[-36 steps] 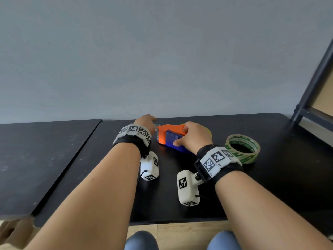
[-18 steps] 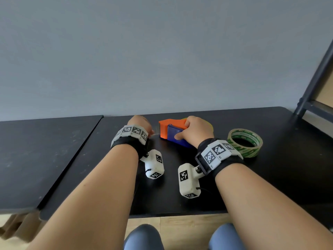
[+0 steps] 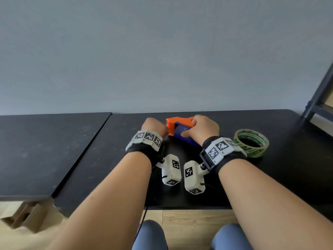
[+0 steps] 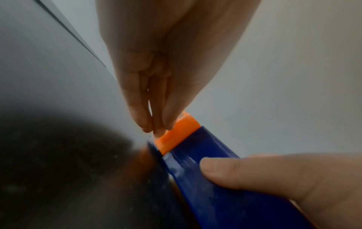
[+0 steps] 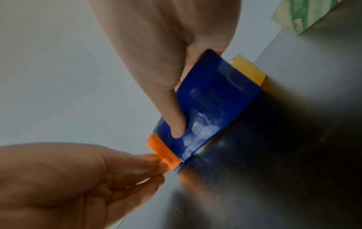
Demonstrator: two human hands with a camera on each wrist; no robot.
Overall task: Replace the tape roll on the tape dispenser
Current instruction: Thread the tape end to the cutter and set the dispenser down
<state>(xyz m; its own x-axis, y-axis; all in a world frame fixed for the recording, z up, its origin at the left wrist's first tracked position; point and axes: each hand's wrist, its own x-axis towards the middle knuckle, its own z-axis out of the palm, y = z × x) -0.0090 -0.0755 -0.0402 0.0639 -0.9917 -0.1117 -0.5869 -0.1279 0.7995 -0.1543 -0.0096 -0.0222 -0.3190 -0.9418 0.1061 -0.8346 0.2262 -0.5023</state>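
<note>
On the black tabletop [image 3: 270, 177] we see, from the left, our left hand [image 3: 153, 126], its fingertips [image 4: 156, 124] bunched and pinching at the orange end of the blue and orange plastic tape dispenser [image 3: 180, 130], which lies on the table between both hands. Our right hand [image 3: 200, 130] grips the dispenser's blue body from above, thumb [image 5: 172, 111] pressed flat on its side. Farther right, apart from the hand, a clear tape roll with green print [image 3: 251, 142] lies flat. Both forearms reach forward, wrists low.
</note>
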